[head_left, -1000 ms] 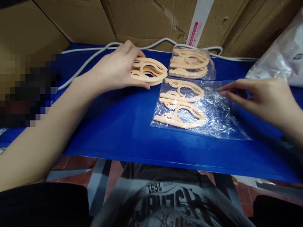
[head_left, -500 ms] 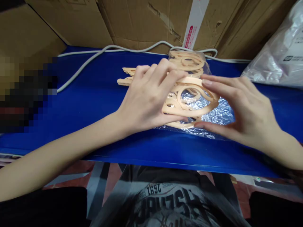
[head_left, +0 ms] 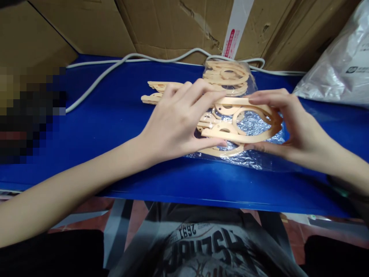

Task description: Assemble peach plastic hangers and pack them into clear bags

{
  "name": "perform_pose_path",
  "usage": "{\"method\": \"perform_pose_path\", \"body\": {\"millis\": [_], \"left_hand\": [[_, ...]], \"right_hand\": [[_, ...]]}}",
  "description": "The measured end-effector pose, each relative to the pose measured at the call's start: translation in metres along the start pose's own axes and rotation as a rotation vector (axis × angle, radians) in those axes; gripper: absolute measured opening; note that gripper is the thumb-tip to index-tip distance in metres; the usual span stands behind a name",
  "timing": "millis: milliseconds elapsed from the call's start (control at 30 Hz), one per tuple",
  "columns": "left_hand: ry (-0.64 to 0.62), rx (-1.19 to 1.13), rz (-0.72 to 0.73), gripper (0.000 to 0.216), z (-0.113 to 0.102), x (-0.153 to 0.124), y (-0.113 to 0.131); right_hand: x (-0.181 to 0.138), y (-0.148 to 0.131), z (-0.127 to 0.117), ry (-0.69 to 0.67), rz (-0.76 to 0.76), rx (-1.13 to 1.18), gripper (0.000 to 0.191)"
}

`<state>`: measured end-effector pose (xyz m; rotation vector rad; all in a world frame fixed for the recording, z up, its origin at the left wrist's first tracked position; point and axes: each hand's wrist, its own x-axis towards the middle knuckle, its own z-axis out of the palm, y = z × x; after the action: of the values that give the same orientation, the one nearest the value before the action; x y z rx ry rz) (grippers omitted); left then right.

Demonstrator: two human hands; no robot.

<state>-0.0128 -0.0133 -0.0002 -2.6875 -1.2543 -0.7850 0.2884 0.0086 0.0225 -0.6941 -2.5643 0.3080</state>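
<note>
My right hand (head_left: 296, 123) grips the rounded end of a beige plastic looped piece, which looks like a folding hanger (head_left: 256, 136), with thumb below and fingers above. My left hand (head_left: 178, 119) is curved over the other end of the pieces, its thumb along the near side; its palm hides what lies beneath. Narrow ends of more beige hangers (head_left: 151, 99) stick out to its left. Under the held piece lies a clear plastic bag (head_left: 259, 157) with similar pieces in or on it; I cannot tell which.
Behind the hands sits another clear bag of beige hangers (head_left: 229, 75). A white cable (head_left: 127, 57) runs along the back of the blue table (head_left: 95, 142). Cardboard boxes (head_left: 173, 27) stand behind, and a white plastic bag (head_left: 340, 69) stands at the right.
My right hand has moved slightly right, with the looped hanger end shifting right too. More of the pieces between my hands now shows. My left hand has barely moved.
</note>
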Motion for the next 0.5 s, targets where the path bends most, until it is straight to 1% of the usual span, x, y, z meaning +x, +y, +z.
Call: {"method": "perform_pose_path", "body": {"millis": [133, 233, 367, 433, 500], "left_hand": [[-0.003, 0.038, -0.009, 0.076, 0.0, 0.001, -0.009], [-0.019, 0.021, -0.019, 0.073, 0.0, 0.002, -0.007], [-0.045, 0.017, -0.05, 0.073, -0.002, 0.003, 0.002], [-0.051, 0.009, -0.055, 0.073, -0.002, 0.004, 0.004], [-0.051, -0.002, -0.055, 0.074, -0.002, 0.004, 0.003]], "right_hand": [[-0.002, 0.01, -0.003, -0.01, 0.047, 0.076, 0.073], [-0.001, 0.007, -0.002, -0.01, 0.014, -0.018, 0.076], [0.003, -0.005, 0.003, 0.003, -0.003, -0.173, 0.075], [0.004, -0.007, 0.004, 0.021, -0.017, -0.187, 0.075], [0.002, -0.003, -0.002, 0.033, 0.017, -0.154, 0.077]]}}
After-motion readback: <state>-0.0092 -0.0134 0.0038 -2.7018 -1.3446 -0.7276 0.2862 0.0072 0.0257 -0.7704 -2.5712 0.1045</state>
